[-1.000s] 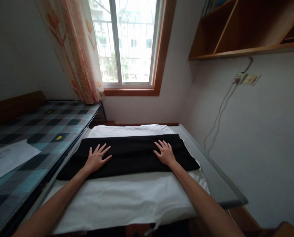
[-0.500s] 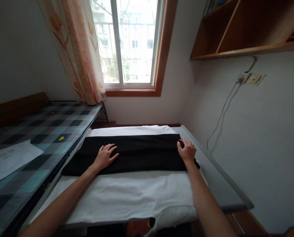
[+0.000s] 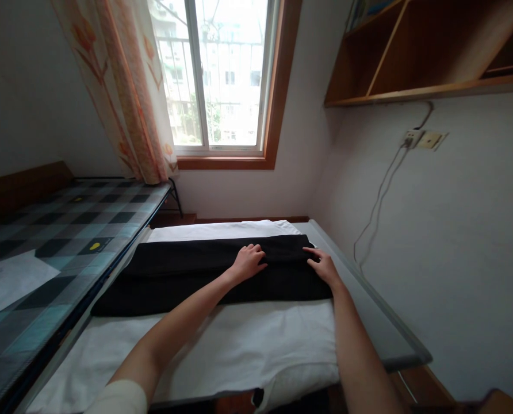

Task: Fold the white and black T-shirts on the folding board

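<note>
A long piece of folded black cloth (image 3: 187,259), maybe trousers, lies across a white cloth (image 3: 256,339) on a grey-edged table. My left hand (image 3: 247,263) rests on the black cloth right of its middle, palm down, with the fingers slightly bent. At the right end of the black cloth is my right hand (image 3: 323,267), its fingers apart and pointing left. Neither hand visibly grips the fabric. The cloth beneath my palms is hidden.
A checked mattress (image 3: 122,215) on a bed frame adjoins the table on the left, with a paper sheet (image 3: 15,282) on it. The grey table edge (image 3: 381,310) runs along the right wall. Cables (image 3: 375,213) hang from a socket below a wooden shelf (image 3: 412,89).
My left hand has slid right along the black cloth, closer to my right hand. My right hand has stretched its fingers at the cloth's end. The view has shifted slightly right.
</note>
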A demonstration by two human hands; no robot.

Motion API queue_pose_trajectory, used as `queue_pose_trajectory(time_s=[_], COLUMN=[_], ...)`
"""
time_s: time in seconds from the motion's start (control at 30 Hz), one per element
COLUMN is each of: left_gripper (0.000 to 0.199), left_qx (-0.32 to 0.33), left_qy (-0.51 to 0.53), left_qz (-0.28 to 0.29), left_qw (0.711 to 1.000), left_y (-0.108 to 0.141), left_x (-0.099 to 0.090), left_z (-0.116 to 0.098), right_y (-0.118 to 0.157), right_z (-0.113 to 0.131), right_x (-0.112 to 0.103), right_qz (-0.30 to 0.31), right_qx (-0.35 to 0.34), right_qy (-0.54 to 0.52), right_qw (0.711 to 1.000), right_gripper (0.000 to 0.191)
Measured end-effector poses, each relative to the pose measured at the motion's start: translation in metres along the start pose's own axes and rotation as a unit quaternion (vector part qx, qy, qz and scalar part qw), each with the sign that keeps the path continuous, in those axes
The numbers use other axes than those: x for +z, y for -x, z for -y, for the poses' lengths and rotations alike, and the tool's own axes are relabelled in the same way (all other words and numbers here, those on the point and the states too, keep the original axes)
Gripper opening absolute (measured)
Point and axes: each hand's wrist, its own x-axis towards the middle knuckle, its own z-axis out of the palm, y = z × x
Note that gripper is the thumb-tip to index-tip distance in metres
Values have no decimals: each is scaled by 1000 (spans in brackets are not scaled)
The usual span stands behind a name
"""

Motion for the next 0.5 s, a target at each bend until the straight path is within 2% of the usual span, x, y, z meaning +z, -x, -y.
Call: queue_pose_trajectory(time_s=[0.2,0.27,0.37,0.43,0.5], left_gripper=[14,17,20,21,20], left_qx=[-23,-32,-22,12,49], left_qy=[13,17,-2,-29,-60], left_qz=[43,28,-26,-32,-11], left_qw=[999,999,999,999,997], left_y=[-16,-18,-17,-14,-10], left_x=[-5,-9,-9,-4,3], left_z=[-5,-7,-11,-12,-13], right_y=[-6,-8,-6,-3,1], right_z=[-5,-4,2,6,8], right_x=[4,6,9,11,13], right_qz=[0,-44,-109,-98,-63], right_qx=[0,2,2,15,36], right_qy=[30,48,124,191,240], right_qw=[1000,998,986,977,968], right_gripper=[30,24,19,19,21])
